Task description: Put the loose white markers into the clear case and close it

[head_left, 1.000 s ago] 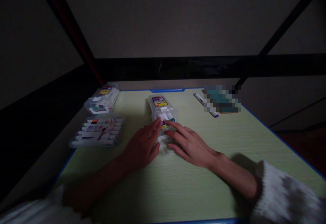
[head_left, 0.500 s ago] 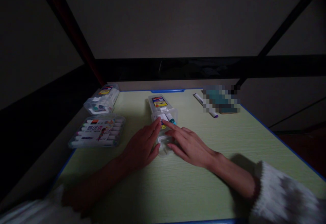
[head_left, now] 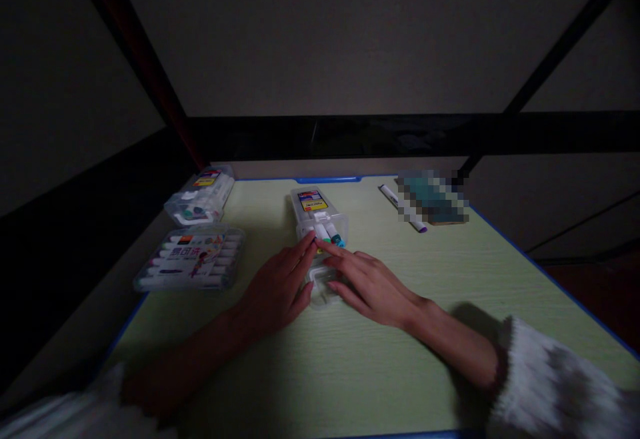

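The left hand [head_left: 273,286] and right hand [head_left: 377,287] are curving half-open, any grip unclear; just beyond their fingertips, markers [head_left: 333,230] are lying in a clear case [head_left: 312,202], probably light, stiff, slippery, inviting a pinch at the caps [head_left: 337,240].

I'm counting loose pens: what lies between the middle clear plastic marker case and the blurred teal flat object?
In the head view, one white marker with a purple end lies between the clear plastic case and the teal object, nearer the latter.
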Action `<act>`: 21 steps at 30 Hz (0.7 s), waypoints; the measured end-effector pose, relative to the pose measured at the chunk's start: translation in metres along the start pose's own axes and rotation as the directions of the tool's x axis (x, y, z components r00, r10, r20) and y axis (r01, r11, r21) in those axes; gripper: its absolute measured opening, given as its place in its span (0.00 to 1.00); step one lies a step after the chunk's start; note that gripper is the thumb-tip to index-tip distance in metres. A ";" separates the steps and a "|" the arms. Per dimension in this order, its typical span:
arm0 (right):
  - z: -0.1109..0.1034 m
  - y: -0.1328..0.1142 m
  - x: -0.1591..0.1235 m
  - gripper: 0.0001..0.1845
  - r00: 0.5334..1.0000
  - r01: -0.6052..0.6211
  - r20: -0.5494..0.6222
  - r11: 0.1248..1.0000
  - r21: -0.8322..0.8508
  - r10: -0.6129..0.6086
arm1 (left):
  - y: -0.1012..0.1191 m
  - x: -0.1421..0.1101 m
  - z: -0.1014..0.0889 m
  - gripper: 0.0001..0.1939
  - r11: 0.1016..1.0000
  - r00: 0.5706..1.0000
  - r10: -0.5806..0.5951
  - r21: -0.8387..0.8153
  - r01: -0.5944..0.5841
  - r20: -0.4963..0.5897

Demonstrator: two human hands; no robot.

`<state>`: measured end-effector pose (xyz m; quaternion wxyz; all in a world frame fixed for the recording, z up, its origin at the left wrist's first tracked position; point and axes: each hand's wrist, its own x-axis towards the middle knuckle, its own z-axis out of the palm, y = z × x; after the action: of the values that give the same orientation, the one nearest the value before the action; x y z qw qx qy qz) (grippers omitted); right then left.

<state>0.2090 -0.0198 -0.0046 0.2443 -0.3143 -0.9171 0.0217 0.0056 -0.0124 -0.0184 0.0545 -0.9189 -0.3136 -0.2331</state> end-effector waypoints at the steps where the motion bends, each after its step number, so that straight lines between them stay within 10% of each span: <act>1: 0.000 0.000 0.000 0.11 1.000 0.012 -0.012 1.000 -0.005 -0.012 | 0.000 0.000 0.000 0.27 1.000 1.000 0.001 0.004 -0.001 -0.002; 21: -0.018 0.019 -0.010 0.06 0.853 0.161 -0.462 0.965 -0.209 -0.242 | -0.001 -0.006 -0.007 0.13 0.972 0.914 0.231 0.038 -0.232 -0.334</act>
<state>0.2345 -0.0127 0.0029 0.4399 -0.2304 -0.8534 -0.1582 -0.0019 -0.0172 -0.0151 0.1333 -0.8963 -0.1882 -0.3789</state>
